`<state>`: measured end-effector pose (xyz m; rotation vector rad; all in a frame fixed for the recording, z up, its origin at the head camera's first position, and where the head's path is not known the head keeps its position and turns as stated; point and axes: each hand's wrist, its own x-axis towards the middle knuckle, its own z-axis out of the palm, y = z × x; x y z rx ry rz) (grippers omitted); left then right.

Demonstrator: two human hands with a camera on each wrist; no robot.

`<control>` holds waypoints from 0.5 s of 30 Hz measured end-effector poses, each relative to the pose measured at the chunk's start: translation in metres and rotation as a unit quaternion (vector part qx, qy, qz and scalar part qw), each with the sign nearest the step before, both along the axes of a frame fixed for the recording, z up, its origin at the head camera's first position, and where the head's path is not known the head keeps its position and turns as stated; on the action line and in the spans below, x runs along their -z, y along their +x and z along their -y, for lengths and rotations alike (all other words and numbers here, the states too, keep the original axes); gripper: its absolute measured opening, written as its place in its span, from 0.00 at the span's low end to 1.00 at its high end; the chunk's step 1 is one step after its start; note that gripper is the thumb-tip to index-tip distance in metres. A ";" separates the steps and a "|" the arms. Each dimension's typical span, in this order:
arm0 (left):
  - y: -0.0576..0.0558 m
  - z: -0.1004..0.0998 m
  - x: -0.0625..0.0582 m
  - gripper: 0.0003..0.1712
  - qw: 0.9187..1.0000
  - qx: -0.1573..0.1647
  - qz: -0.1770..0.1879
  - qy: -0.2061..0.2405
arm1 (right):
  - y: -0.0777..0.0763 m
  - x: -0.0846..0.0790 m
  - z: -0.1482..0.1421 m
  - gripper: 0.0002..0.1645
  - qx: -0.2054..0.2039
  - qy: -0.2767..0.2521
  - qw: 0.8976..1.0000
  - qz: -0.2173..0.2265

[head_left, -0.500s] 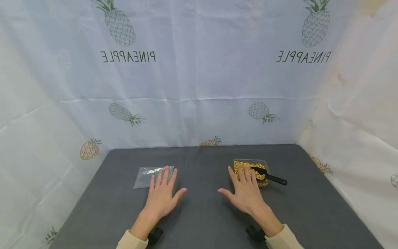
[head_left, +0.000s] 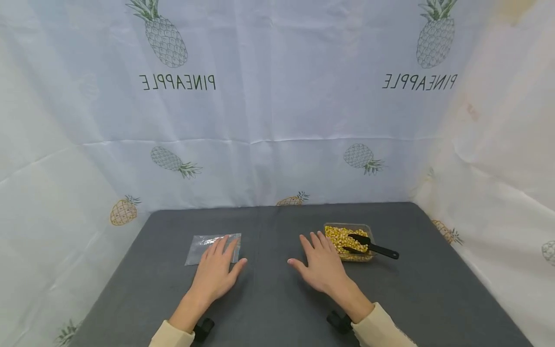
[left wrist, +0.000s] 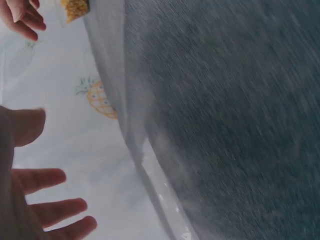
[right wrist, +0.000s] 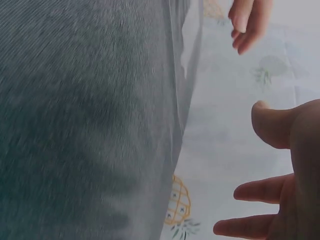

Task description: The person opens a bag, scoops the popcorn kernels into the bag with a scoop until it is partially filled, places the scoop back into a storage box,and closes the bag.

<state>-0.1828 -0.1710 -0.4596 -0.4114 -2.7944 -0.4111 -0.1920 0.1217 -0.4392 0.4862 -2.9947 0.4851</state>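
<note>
My left hand [head_left: 215,273] is spread above the table, palm down, and its fingertips overlap a clear plastic zip bag [head_left: 200,246] in the head view. My right hand [head_left: 324,268], fingers also spread, hovers left of a clear plastic container [head_left: 349,226] of yellow corn kernels [head_left: 340,236]. A black scoop [head_left: 381,250] rests in the corn, its handle sticking out over the container's right side. Both wrist views show straight fingers with nothing held; the left wrist view catches the bag [left wrist: 165,192] lying flat along the table.
A dark grey cloth covers the table [head_left: 277,308]. Behind it and along both sides hangs a white curtain [head_left: 277,111] printed with pineapples. Dark straps with small devices [head_left: 339,321] sit at both wrists.
Both hands have shifted left in the head view, the right one uncovering more of the corn container. The left hand has also drawn back slightly. Bag, container and scoop stay in place.
</note>
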 end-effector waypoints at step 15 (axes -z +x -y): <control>-0.014 0.039 -0.002 0.19 0.994 0.007 -0.074 0.081 | -0.020 -0.003 0.047 0.38 -0.023 -0.047 0.999 0.006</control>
